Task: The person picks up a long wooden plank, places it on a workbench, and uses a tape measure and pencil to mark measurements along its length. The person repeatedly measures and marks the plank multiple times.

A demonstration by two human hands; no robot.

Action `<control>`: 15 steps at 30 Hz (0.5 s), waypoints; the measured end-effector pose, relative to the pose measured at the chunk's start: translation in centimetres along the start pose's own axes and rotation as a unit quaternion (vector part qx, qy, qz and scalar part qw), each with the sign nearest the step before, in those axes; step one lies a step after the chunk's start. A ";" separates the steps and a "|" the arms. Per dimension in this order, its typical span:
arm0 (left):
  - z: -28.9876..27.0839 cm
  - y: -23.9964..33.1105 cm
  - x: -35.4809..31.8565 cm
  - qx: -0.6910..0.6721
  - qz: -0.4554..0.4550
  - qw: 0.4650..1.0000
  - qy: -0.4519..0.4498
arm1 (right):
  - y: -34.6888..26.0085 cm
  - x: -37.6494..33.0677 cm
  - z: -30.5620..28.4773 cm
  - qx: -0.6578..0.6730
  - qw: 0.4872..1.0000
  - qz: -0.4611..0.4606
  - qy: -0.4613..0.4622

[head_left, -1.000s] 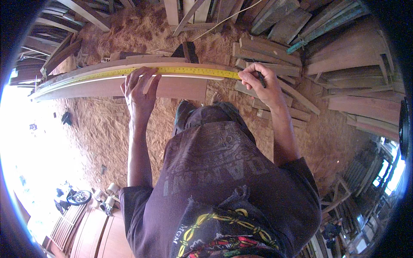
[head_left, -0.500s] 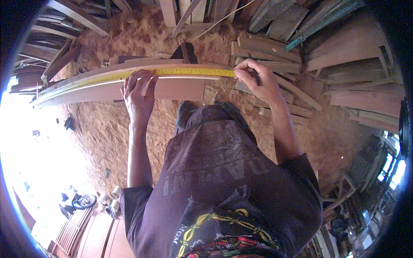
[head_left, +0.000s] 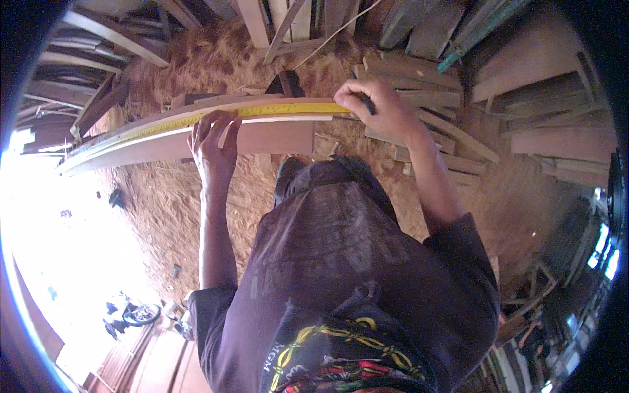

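Observation:
A yellow tape measure blade point(head_left: 282, 109) stretches along a long wooden board point(head_left: 252, 102) that runs far off to the left. Next to it lie a strip with a white edge point(head_left: 288, 119) and a wider reddish-brown board point(head_left: 275, 138). My left hand point(head_left: 216, 141) has its fingers bent, pressing and gripping the blade partway along. At the blade's right end, my right hand point(head_left: 383, 111) is closed with thumb and forefinger on the tape. A short dark stick-like thing point(head_left: 367, 102), perhaps a pencil, is tucked in the same hand. The tape's far end is lost in glare.
Planks point(head_left: 426, 98) lie stacked on the right, beyond my right hand. More timber point(head_left: 118, 39) leans at the far left and along the back. Sawdust point(head_left: 170, 216) covers the ground. A wheeled vehicle point(head_left: 141, 314) stands at the lower left, near bright glare.
My right hand has shifted left along the boards, its fingers now overlapping the tape's end more. My left hand keeps its place on the blade. The whole view has turned slightly.

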State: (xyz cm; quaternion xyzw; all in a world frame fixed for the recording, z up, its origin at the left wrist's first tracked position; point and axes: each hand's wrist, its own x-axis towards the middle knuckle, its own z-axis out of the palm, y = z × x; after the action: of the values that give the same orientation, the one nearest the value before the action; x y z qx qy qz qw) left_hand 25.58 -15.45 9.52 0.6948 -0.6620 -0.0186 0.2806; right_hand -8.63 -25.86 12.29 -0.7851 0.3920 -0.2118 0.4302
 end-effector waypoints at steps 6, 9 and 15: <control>-0.3 0.9 0.0 0.004 -0.008 1.000 -0.002 | 1.7 -0.1 -3.1 0.076 0.982 -0.027 0.171; -0.9 0.8 0.4 0.023 0.022 0.999 -0.010 | 3.3 -1.2 -3.4 0.090 0.959 -0.003 0.270; -1.6 0.3 0.6 0.012 0.010 0.999 -0.033 | 8.5 -6.6 -0.7 0.246 0.898 0.168 0.324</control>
State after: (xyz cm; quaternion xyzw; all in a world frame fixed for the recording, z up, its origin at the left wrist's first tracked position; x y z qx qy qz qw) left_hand 25.98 -15.40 11.21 0.6904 -0.6779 -0.0310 0.2505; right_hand -16.81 -23.71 5.53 -0.4641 0.5713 -0.4690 0.4882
